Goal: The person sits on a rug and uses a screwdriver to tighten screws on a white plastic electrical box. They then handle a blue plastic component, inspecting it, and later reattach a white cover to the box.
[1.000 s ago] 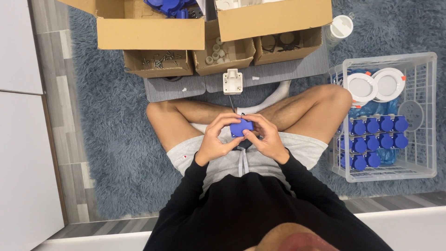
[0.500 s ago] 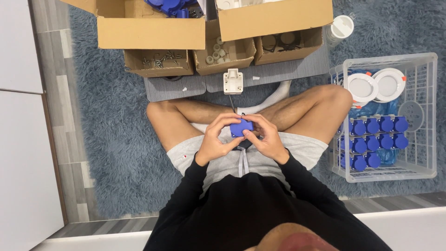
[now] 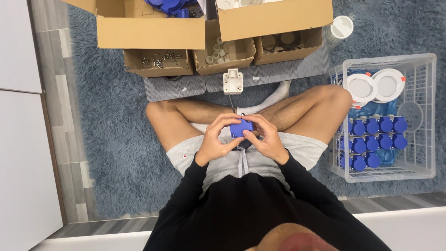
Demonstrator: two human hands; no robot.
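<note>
Seated cross-legged on the rug, I pinch a small blue plastic part between my left hand and right hand, fingers curled closed around it, over my lap. Finished blue parts fill the wire basket at right; cardboard boxes sit far, within reach.

Brightness: even, soft indoor light; no harsh highlights.
Shadows: faint, under the cardboard boxes and beside the legs on the grey rug.
Glare: mild sheen on the white discs in the clear crate.
Focus: sharp mid-frame; blurred skin-coloured shape at the bottom edge.
Distortion: slight wide-angle bending at the floor edges.
</note>
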